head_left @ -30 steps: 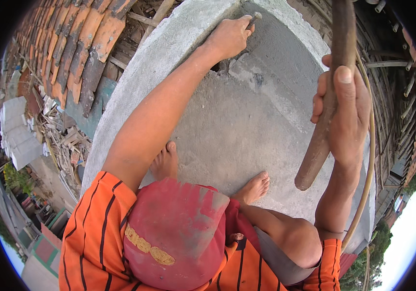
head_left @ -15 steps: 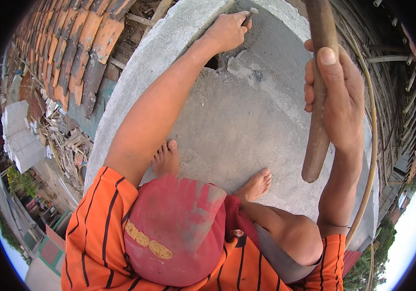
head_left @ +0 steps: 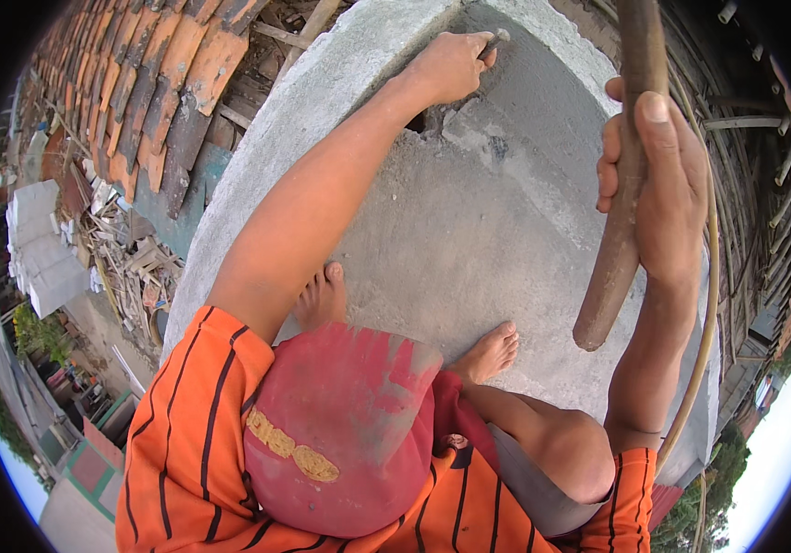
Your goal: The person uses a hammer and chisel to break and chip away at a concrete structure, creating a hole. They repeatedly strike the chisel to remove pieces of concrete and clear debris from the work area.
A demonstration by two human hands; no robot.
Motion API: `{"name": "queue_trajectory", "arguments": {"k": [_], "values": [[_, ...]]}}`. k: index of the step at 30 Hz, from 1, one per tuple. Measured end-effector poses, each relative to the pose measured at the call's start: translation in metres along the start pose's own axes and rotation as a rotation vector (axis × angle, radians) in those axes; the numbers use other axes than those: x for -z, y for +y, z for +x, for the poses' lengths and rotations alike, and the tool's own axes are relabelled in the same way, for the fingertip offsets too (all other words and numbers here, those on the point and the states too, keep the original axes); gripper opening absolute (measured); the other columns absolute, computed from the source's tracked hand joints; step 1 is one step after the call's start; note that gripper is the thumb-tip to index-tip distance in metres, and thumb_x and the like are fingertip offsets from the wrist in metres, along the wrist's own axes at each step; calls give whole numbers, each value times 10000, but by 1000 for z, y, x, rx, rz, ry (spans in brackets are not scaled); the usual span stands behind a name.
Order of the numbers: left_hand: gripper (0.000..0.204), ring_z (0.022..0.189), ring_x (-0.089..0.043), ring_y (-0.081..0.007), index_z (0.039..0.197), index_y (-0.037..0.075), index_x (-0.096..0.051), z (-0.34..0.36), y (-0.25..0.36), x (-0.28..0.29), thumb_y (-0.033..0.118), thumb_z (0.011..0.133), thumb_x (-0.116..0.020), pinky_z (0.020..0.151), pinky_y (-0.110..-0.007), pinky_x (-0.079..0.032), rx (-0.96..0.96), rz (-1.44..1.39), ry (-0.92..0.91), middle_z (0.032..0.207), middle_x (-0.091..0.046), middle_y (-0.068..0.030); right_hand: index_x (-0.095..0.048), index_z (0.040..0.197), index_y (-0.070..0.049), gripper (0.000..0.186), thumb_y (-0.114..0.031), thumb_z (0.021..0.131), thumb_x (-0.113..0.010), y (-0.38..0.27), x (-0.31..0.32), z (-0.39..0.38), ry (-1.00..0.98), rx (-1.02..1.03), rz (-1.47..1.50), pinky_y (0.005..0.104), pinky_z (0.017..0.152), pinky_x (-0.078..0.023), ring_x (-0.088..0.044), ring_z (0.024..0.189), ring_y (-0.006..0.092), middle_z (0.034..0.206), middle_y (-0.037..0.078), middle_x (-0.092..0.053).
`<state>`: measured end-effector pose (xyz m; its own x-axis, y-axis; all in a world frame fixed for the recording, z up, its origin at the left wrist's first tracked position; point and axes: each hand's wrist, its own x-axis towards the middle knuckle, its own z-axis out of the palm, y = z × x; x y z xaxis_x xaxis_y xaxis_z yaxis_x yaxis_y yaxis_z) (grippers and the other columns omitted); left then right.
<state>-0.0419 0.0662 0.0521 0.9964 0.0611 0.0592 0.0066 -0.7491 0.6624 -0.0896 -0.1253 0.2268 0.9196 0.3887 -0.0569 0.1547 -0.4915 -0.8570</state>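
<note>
At the top edge of the view the wooden handle (head_left: 619, 184) runs out of sight, so its head cannot be seen; the right hand (head_left: 658, 175) is wrapped tight around it, and its long axis stands nearly upright, butt end pointing down over the concrete slab (head_left: 469, 240). Farther out, the left hand (head_left: 451, 66) is closed around a small metal chisel (head_left: 495, 41), mostly buried in the fist, its tip slanting toward the broken hole (head_left: 423, 120) beside a loose concrete chunk (head_left: 474, 129).
</note>
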Motion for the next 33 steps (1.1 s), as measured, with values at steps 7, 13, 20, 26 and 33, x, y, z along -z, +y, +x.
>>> {"name": "queue_trajectory", "arguments": {"k": [7, 13, 20, 26, 33], "values": [[138, 855, -656, -300, 1016, 34, -584, 14, 10, -9, 71, 895, -530, 719, -410, -509, -53, -75, -50, 905, -670, -166, -511, 1028, -13, 479, -466, 996, -358, 5, 50, 14, 74, 300, 340, 251, 531, -455, -527, 583, 107, 705, 29, -519], [227, 879, -652, -322, 1081, 2, -561, 21, -26, -17, 66, 867, -526, 767, -405, -514, -223, 93, 49, 905, -670, -178, -542, 1078, 27, 619, -556, 958, -375, 41, -13, 4, -89, -183, -121, 235, 469, -432, -513, 514, 86, 656, 12, -507], [347, 892, -656, -320, 1233, -14, -531, 13, 3, -2, 173, 951, -452, 827, -411, -509, -103, -16, -28, 945, -671, -192, -376, 1312, -71, 551, -501, 979, -291, -9, 76, 15, 143, 131, 655, 291, 568, -499, -573, 750, 146, 956, 43, -521], [321, 873, -657, -306, 1194, 11, -558, 4, 5, 4, 198, 949, -466, 813, -410, -505, -11, -36, -79, 972, -673, -186, -539, 979, 6, 418, -402, 980, -448, 41, -22, 8, -194, -210, -144, 250, 474, -448, -525, 529, 85, 609, 5, -485], [250, 893, -649, -312, 1122, 30, -569, 6, -6, -2, 99, 889, -508, 782, -413, -506, -104, -36, -6, 951, -665, -177, -539, 1067, 5, 507, -475, 974, -405, -30, 25, -2, 61, 140, 38, 221, 537, -453, -516, 575, 91, 696, 15, -507]]}}
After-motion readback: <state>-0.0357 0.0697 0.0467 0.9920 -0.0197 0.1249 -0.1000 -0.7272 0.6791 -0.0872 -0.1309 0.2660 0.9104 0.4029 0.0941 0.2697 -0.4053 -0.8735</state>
